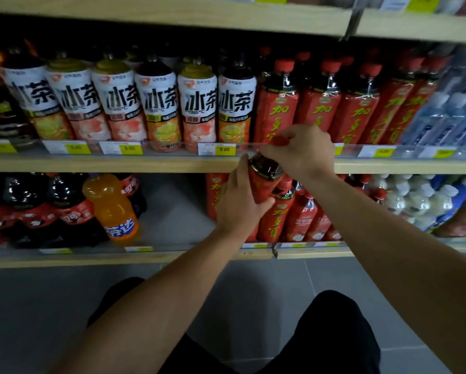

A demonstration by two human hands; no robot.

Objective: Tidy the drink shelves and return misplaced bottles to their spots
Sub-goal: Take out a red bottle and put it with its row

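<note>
Bottle (264, 182), red label, dark shoulder, tilted, gripped by both hands (242, 203) (299, 149).

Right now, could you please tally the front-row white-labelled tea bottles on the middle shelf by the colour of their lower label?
Yellow-orange lower label bottles: 3
Pink lower label bottles: 3
Total: 6
</note>
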